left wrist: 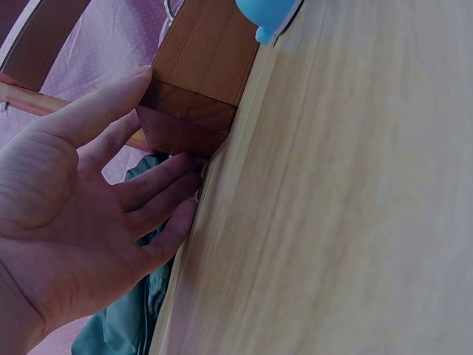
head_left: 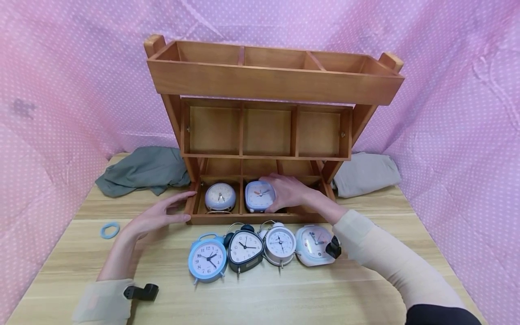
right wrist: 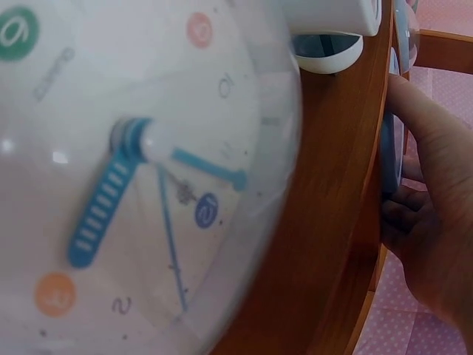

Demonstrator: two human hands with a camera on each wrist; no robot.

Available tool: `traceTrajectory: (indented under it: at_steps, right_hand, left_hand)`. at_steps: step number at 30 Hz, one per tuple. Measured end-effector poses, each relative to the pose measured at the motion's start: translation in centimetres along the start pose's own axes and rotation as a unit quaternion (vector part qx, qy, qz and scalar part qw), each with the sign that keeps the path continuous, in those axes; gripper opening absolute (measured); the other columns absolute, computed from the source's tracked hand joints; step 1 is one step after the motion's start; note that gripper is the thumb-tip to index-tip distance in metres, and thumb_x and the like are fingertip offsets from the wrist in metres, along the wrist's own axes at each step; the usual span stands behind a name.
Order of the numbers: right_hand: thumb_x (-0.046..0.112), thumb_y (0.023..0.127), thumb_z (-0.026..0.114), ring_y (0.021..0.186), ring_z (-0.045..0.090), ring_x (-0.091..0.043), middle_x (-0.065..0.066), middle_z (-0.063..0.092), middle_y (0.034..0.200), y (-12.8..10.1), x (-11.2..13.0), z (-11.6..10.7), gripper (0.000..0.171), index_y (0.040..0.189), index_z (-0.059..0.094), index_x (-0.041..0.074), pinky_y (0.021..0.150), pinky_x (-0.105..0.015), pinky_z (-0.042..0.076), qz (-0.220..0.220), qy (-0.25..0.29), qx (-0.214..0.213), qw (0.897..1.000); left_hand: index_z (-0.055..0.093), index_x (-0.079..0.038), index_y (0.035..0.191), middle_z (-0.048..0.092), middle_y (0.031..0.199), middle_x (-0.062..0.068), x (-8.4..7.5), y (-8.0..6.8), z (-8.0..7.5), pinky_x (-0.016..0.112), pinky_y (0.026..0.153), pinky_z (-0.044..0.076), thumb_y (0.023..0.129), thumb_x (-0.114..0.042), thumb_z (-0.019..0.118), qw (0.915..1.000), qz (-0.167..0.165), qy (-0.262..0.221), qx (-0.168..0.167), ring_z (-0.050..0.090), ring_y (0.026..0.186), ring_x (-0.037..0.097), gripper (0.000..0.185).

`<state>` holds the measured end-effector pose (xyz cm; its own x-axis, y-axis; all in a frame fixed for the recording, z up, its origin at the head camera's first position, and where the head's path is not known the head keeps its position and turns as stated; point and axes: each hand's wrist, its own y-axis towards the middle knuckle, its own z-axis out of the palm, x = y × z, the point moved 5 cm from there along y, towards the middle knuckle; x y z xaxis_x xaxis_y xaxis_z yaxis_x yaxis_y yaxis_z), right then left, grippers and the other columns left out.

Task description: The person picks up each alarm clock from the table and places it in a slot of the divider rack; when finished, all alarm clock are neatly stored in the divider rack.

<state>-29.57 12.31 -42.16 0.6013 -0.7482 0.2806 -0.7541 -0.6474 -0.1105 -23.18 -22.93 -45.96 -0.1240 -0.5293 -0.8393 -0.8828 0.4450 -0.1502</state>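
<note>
Right hand (head_left: 290, 193) gripping blue square clock (head_left: 260, 197), left hand (head_left: 160, 215) touching wooden shelf (head_left: 276, 83)

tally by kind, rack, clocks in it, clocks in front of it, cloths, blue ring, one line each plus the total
Wooden rack: 1
Clocks in the rack: 2
Clocks in front of the rack: 4
Cloths: 2
Blue ring: 1
Total: 10

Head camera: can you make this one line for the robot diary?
right hand: grips square clock, bottom-middle compartment | left hand: touches wooden rack, left end | round clock: bottom-left compartment
</note>
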Motion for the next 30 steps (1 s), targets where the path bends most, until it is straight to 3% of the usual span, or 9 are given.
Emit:
traceTrajectory:
  at_steps: [30]
  right_hand:
    - [0.055,0.073,0.088,0.124,0.061,-0.026,-0.011,0.061,0.141,0.24,-0.06,0.11,0.097,0.149,0.049,0.008,0.103,-0.046,0.055,0.002,-0.003,0.022,1.0]
  left_hand:
    - [0.039,-0.023,0.159,0.031,0.167,0.019,0.09,0.04,0.0,0.071,0.119,0.028,0.099,-0.033,0.069,1.0,0.004,0.005,0.0,0.03,0.152,0.05,0.068]
